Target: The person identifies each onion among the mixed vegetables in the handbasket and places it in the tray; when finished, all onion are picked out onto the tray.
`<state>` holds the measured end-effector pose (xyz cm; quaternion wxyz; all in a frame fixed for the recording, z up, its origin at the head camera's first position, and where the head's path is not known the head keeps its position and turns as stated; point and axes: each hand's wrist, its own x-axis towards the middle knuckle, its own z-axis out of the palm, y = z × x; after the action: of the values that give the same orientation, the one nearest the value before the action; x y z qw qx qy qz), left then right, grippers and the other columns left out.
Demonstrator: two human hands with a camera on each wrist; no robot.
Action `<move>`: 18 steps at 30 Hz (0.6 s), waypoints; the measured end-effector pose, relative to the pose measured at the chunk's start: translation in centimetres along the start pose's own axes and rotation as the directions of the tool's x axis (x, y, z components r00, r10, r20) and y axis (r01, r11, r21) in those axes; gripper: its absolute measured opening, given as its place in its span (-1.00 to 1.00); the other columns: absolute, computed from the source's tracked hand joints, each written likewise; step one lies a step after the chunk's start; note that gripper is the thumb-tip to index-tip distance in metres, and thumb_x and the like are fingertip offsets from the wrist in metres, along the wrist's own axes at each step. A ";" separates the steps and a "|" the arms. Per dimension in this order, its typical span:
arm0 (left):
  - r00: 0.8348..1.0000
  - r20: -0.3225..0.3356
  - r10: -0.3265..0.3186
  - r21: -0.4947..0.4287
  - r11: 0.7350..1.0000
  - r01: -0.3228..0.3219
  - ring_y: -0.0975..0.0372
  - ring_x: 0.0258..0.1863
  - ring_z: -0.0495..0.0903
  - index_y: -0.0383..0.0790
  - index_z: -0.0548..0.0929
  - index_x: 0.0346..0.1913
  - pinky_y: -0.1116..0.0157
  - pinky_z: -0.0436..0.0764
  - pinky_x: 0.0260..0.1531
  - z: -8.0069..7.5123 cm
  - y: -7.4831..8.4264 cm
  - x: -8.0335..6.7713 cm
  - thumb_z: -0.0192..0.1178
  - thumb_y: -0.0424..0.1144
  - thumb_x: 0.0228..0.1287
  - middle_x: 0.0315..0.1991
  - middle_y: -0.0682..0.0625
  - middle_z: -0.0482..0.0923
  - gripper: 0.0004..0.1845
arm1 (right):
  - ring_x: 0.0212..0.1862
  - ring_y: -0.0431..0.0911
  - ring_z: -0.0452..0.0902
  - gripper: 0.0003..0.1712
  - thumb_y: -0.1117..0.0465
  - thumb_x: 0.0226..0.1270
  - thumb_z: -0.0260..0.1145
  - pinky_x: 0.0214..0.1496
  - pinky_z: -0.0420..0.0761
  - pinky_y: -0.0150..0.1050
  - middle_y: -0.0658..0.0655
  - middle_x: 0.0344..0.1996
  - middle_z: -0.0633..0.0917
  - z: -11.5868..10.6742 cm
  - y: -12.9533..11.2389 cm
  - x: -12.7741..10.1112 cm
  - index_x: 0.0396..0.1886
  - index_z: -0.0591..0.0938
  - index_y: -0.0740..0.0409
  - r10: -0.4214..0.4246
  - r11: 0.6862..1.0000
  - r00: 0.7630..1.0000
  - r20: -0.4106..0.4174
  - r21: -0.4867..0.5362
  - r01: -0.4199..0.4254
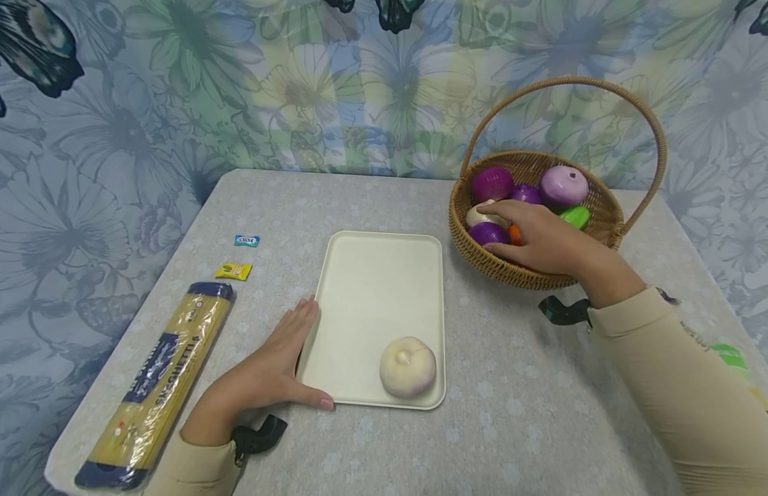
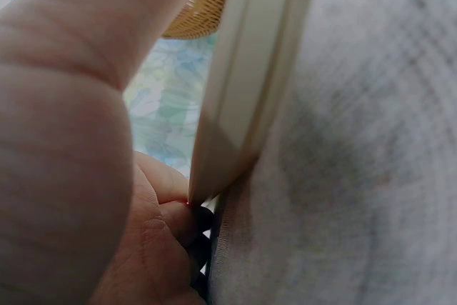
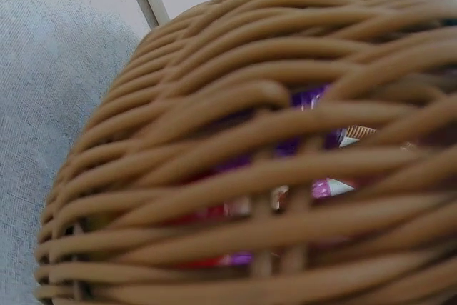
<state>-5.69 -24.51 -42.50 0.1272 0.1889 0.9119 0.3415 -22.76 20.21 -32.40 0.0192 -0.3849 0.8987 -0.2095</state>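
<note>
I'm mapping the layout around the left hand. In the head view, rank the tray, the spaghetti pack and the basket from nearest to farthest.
From the left hand:
1. Tray, touching, just right.
2. Spaghetti pack, left.
3. Basket, far right.

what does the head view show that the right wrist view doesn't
Only the head view shows both hands: the left hand resting flat against the tray's edge, the right hand reaching into the basket, plus the pale onion on the tray, the spaghetti pack and the purple onions. Only the right wrist view shows the basket's weave up close, with purple glimpsed through its gaps. Both share the basket, the tray and the table.
</note>
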 end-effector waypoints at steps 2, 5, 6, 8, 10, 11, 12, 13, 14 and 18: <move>1.000 -0.001 0.006 0.001 1.000 -0.006 -0.08 0.66 -0.37 -0.46 -0.17 0.67 -0.04 -0.32 0.58 0.0 0.0 0.0 0.68 0.41 -0.32 0.69 -0.31 -0.31 0.71 | 0.41 0.15 0.44 -0.31 0.25 0.41 0.51 0.44 0.40 0.21 0.22 0.36 0.57 0.1 0.0 0.0 0.47 0.51 0.23 -0.026 1.000 1.000 -0.007 -0.008 0.026; 1.000 0.000 0.012 0.007 1.000 -0.012 -0.09 0.66 -0.37 -0.46 -0.17 0.67 -0.02 -0.33 0.58 0.0 0.0 0.0 0.67 0.41 -0.31 0.68 -0.32 -0.31 0.70 | 0.43 0.16 0.41 -0.33 0.30 0.37 0.53 0.44 0.39 0.21 0.22 0.37 0.57 0.1 0.1 0.0 0.44 0.54 0.24 -0.054 0.998 0.998 -0.010 -0.016 0.054; 1.000 0.000 0.015 0.007 1.000 -0.015 -0.10 0.65 -0.37 -0.47 -0.17 0.67 -0.03 -0.33 0.58 0.0 -0.1 0.0 0.67 0.41 -0.30 0.68 -0.32 -0.30 0.70 | 0.43 0.17 0.40 -0.34 0.31 0.36 0.53 0.45 0.38 0.22 0.22 0.37 0.57 0.1 0.1 0.0 0.42 0.55 0.25 -0.056 0.998 0.998 -0.008 -0.019 0.056; 1.000 0.002 0.017 0.008 1.000 -0.017 -0.10 0.65 -0.37 -0.47 -0.18 0.67 -0.03 -0.33 0.58 0.0 -0.1 0.0 0.67 0.42 -0.29 0.68 -0.33 -0.31 0.70 | 0.43 0.18 0.40 -0.36 0.32 0.36 0.53 0.45 0.38 0.22 0.23 0.36 0.58 0.1 0.0 0.0 0.40 0.57 0.27 -0.048 0.999 0.999 -0.002 -0.026 0.048; 1.000 0.002 0.018 0.004 1.000 -0.018 -0.11 0.65 -0.37 -0.48 -0.18 0.66 -0.04 -0.33 0.57 0.0 -0.1 0.0 0.66 0.42 -0.28 0.68 -0.33 -0.30 0.70 | 0.43 0.19 0.40 -0.37 0.31 0.36 0.53 0.45 0.37 0.23 0.25 0.35 0.58 0.0 -0.1 0.0 0.39 0.58 0.29 -0.035 0.999 0.999 0.007 -0.028 0.035; 1.000 0.004 0.015 0.003 1.000 -0.015 -0.11 0.65 -0.37 -0.47 -0.18 0.66 -0.04 -0.33 0.58 0.0 -0.1 0.0 0.66 0.42 -0.29 0.68 -0.33 -0.31 0.70 | 0.43 0.20 0.39 -0.38 0.30 0.36 0.53 0.45 0.37 0.24 0.26 0.34 0.59 0.0 -0.2 0.0 0.38 0.59 0.28 -0.027 0.999 1.000 0.014 -0.029 0.028; 1.000 0.004 0.015 0.002 1.000 -0.015 -0.11 0.65 -0.36 -0.48 -0.18 0.66 -0.05 -0.32 0.58 0.0 -0.1 0.0 0.66 0.43 -0.28 0.68 -0.33 -0.30 0.70 | 0.43 0.20 0.39 -0.38 0.30 0.37 0.53 0.45 0.37 0.24 0.26 0.34 0.59 -0.1 -0.3 0.0 0.38 0.59 0.28 -0.022 0.999 1.000 0.021 -0.029 0.023; 1.000 0.005 0.014 0.001 1.000 -0.014 -0.11 0.65 -0.36 -0.48 -0.18 0.66 -0.05 -0.32 0.58 0.0 -0.1 0.0 0.66 0.43 -0.29 0.68 -0.33 -0.30 0.70 | 0.43 0.21 0.39 -0.38 0.30 0.37 0.53 0.45 0.36 0.24 0.27 0.34 0.58 -0.1 -0.3 0.0 0.38 0.59 0.28 -0.018 0.999 0.999 0.026 -0.028 0.018; 1.000 0.006 0.011 0.002 1.000 -0.011 -0.10 0.65 -0.37 -0.47 -0.18 0.67 -0.05 -0.32 0.58 0.0 -0.1 0.1 0.66 0.43 -0.29 0.68 -0.32 -0.31 0.70 | 0.43 0.21 0.39 -0.38 0.30 0.37 0.52 0.45 0.36 0.24 0.27 0.34 0.58 -0.1 -0.3 0.0 0.39 0.59 0.27 -0.015 1.000 0.999 0.031 -0.027 0.016; 1.000 0.010 0.001 0.006 1.000 -0.001 -0.08 0.66 -0.37 -0.45 -0.18 0.67 -0.03 -0.32 0.58 0.0 -0.1 0.1 0.66 0.43 -0.30 0.69 -0.30 -0.31 0.71 | 0.42 0.20 0.41 -0.37 0.32 0.35 0.53 0.45 0.38 0.22 0.28 0.33 0.59 0.0 -0.2 0.1 0.39 0.58 0.28 -0.011 1.000 0.999 0.041 -0.019 0.012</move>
<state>-5.80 -24.54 -42.61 0.1310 0.1916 0.9121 0.3380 -22.72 20.01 -32.26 0.0325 -0.3945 0.8979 -0.1929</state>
